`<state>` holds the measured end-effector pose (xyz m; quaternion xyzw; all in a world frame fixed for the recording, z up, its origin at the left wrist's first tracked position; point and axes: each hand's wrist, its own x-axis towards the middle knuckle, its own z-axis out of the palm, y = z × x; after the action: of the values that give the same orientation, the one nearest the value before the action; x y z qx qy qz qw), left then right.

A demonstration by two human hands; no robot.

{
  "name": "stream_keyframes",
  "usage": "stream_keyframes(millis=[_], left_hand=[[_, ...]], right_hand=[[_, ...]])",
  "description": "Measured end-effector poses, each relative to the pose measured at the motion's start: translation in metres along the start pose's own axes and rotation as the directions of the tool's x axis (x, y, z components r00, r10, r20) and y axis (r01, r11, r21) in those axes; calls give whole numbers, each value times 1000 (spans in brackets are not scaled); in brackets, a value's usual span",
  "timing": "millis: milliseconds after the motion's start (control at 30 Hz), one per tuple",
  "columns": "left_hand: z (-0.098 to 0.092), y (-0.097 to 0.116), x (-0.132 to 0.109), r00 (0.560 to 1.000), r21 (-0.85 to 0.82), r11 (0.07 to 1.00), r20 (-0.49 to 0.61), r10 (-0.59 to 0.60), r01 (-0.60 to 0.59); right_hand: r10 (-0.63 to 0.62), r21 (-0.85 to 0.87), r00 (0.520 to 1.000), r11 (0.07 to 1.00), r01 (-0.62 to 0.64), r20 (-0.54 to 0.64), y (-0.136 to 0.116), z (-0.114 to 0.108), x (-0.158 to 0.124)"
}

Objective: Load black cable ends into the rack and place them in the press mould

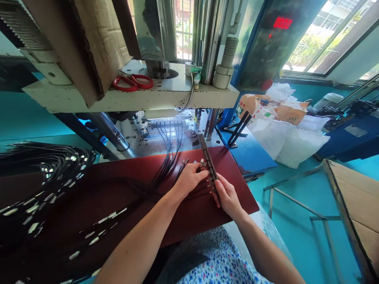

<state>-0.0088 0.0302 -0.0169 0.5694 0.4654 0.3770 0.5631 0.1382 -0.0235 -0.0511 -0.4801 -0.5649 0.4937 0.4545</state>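
My right hand [227,195] grips the lower end of a long, dark slotted metal bar [208,157], which slants up toward the press. Small metal connectors stick out along the bar's left side. At its left edge, my left hand [191,177] pinches a cable with a small metal connector [202,162] at its tip. More black cables [161,173] run across the dark red board [219,219] under my hands. Several of them lead up to a clear-looking mould block [166,128] on the press bed. The fingertips of my left hand are partly hidden.
A large bundle of black cables [59,165] lies on the left. Red-handled scissors [133,82] rest on the press plate [166,98] beside cardboard [100,43]. On the right stand a blue side table [254,156], white sacks [293,138] and a metal-framed cardboard-topped stand [352,197].
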Motion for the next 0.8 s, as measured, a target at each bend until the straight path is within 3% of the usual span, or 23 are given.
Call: stream_keyframes(millis=[100,200,400,533,800], left_hand=[[-2,-1,-2,999,25,999,-16,37,-37],[-3,0,-2,1000,5,1000,14,23,-23],[-9,4,1,999,-286,958,-33,-4,-6],[-10,3,1,999,-344,939,-32,-39,26],[-15,1,2,984,-385,907,115,-137,171]], right_hand=[[-34,-90,999,995,36,14,1,1,1],[-2,-8,1000,1000,2,11,-2,1,1],[39,113,999,993,-35,-31,-6,-2,1],[45,153,999,987,-40,-24,-5,-3,0],[38,188,999,981,-41,21,-2,-5,-1]])
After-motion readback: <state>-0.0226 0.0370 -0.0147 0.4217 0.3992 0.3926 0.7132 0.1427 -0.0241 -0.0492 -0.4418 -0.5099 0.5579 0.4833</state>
